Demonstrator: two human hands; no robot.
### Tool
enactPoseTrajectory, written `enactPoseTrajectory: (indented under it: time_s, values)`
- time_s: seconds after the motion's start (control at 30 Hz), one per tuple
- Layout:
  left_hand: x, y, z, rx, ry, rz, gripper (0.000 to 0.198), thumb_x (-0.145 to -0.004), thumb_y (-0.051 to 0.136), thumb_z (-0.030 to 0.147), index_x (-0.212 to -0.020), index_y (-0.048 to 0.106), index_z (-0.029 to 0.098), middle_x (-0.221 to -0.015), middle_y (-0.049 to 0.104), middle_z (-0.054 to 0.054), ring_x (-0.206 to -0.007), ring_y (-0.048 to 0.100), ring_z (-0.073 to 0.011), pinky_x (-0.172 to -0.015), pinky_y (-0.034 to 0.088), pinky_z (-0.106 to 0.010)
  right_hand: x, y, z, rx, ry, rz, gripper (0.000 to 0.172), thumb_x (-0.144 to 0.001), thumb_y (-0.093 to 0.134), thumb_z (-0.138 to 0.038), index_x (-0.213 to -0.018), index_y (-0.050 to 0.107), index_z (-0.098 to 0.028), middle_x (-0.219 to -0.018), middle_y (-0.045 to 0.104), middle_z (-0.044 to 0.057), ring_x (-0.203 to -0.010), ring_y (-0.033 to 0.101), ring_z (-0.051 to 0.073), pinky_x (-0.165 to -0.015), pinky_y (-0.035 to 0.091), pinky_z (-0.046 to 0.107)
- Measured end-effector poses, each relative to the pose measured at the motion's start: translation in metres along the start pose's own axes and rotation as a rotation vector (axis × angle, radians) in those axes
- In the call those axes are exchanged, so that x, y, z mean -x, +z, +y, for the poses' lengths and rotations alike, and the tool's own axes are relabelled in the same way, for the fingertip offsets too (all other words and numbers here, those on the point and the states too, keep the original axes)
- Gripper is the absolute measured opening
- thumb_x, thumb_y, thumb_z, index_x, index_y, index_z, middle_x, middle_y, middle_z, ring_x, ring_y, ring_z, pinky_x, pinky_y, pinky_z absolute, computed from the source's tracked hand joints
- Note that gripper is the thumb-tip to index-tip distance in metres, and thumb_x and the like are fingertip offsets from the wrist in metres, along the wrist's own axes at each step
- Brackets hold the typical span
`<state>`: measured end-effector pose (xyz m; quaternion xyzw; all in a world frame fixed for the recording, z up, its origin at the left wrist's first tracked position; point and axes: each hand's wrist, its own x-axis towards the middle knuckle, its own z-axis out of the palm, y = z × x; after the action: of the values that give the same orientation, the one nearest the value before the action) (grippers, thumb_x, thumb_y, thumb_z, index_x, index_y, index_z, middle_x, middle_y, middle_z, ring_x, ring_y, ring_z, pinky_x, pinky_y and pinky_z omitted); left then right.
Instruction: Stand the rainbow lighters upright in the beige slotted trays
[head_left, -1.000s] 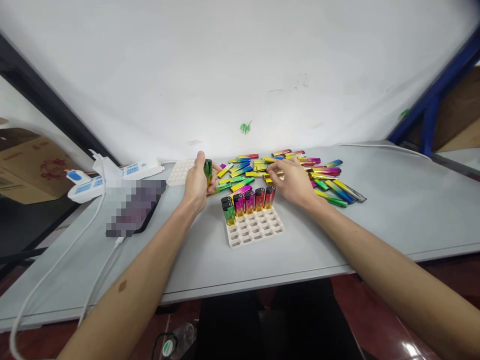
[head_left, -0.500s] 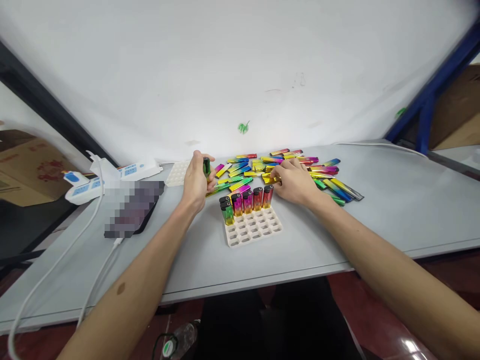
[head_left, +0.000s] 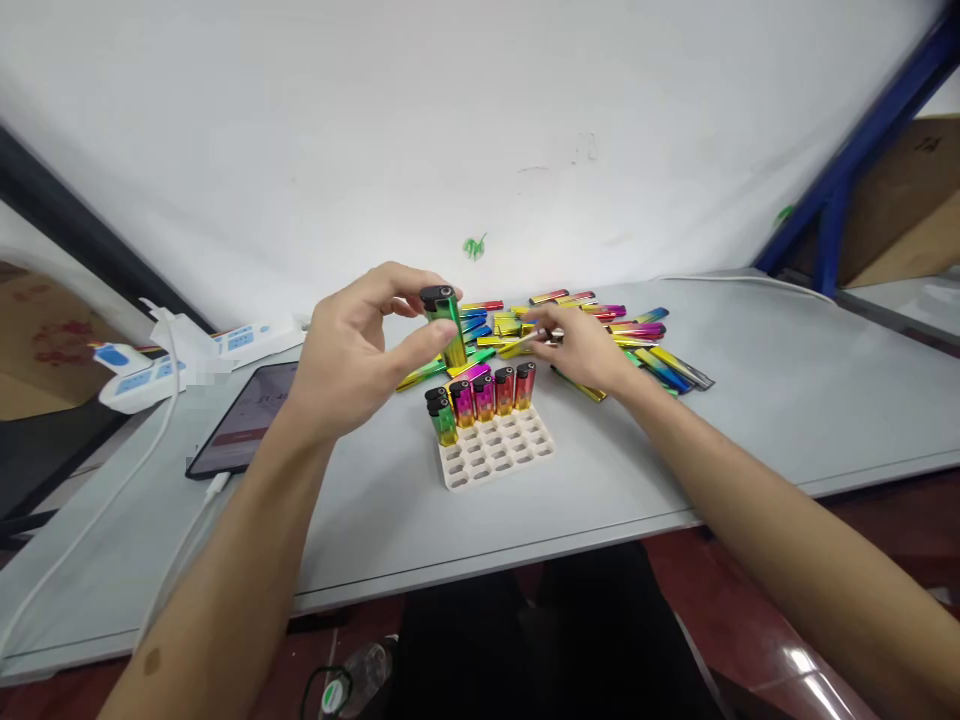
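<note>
My left hand (head_left: pixel 360 345) is closed on a green-to-yellow lighter (head_left: pixel 448 335) with a black top, holding it upright above the table between thumb and fingers. Behind and right of it, my right hand (head_left: pixel 576 345) pinches one end of a slim shiny yellow sleeve (head_left: pixel 517 346) at the pile. The pile (head_left: pixel 660 365) is made of several metallic sleeves in rainbow colours, lying flat and overlapping. In front of both hands sits a cream tray (head_left: pixel 499 465) with rows of slots. Several lighters (head_left: pixel 484 398), red, pink and green, stand in its back and left slots.
To the left, a phone (head_left: pixel 244 420) lies with a white cable (head_left: pixel 217 485) plugged in. Behind it is a white power strip (head_left: pixel 240 340). The white wall (head_left: pixel 480 150) rises at the table's back edge. Cardboard boxes (head_left: pixel 907 200) stand beyond the blue frame (head_left: pixel 832 230).
My left hand has come nearer, turned and lifted the green lighter into plain sight. My right hand has shifted slightly left and raised a yellow sleeve from the pile. The view has shifted slightly.
</note>
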<state>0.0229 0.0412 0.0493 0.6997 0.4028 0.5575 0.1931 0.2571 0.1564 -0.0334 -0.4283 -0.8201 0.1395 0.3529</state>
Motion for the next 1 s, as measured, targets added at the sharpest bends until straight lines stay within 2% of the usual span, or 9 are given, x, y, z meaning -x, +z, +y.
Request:
enactPoseTrajectory:
  time_s: [0.1,0.17,0.3,0.43,0.73,1.0]
  values:
    - [0.005,-0.002,0.002,-0.041,0.04,-0.088,0.021,-0.072,0.072,0.022,-0.092,0.066,0.025,-0.091,0.064,-0.001,-0.087,0.058,-0.0166,-0.083,0.048,-0.031,-0.004,-0.002,-0.003,-0.294,0.083,0.118,0.039,-0.081,0.064,-0.029,-0.119,0.061,-0.018,-0.094,0.067,0.006,-0.085,0.062,0.02,-0.081,0.051,0.038]
    - [0.008,-0.001,0.004,-0.147,0.053,-0.198,0.024,-0.073,0.071,0.022,-0.095,0.065,0.025,-0.092,0.064,-0.001,-0.085,0.058,-0.017,-0.082,0.047,-0.032,-0.005,-0.001,-0.002,-0.399,0.106,0.155,0.041,-0.082,0.064,-0.031,-0.12,0.06,-0.017,-0.093,0.066,0.005,-0.085,0.063,0.019,-0.08,0.052,0.038]
    - [0.011,0.004,0.004,-0.434,0.135,-0.456,0.026,-0.076,0.068,0.022,-0.101,0.066,0.029,-0.094,0.067,0.001,-0.087,0.058,-0.0186,-0.081,0.044,-0.032,-0.005,0.005,0.003,-0.401,0.129,0.156,0.041,-0.082,0.063,-0.032,-0.12,0.06,-0.019,-0.098,0.064,0.005,-0.083,0.063,0.019,-0.076,0.054,0.037]
    - [0.01,0.008,-0.003,-0.594,0.205,-0.573,0.011,-0.079,0.067,0.03,-0.089,0.066,0.027,-0.083,0.065,0.001,-0.085,0.054,-0.0202,-0.08,0.041,-0.034,-0.004,0.009,0.002,-0.332,0.136,0.158,0.037,-0.08,0.064,-0.032,-0.116,0.062,-0.019,-0.098,0.064,0.005,-0.079,0.063,0.018,-0.072,0.053,0.036]
    - [0.009,0.006,-0.003,-0.669,0.208,-0.592,0.008,-0.079,0.067,0.032,-0.084,0.064,0.027,-0.079,0.062,-0.001,-0.085,0.05,-0.0216,-0.072,0.04,-0.033,-0.001,0.007,-0.007,-0.303,0.111,0.159,0.033,-0.082,0.064,-0.033,-0.112,0.063,-0.02,-0.1,0.065,0.006,-0.078,0.065,0.018,-0.073,0.052,0.036]
    - [0.008,0.001,-0.004,-0.668,0.233,-0.545,0.014,-0.081,0.068,0.038,-0.08,0.066,0.025,-0.092,0.062,-0.002,-0.097,0.049,-0.0213,-0.079,0.042,-0.034,0.001,0.004,-0.014,-0.263,0.106,0.16,0.03,-0.083,0.063,-0.032,-0.11,0.064,-0.02,-0.1,0.067,0.005,-0.076,0.066,0.018,-0.072,0.051,0.034]
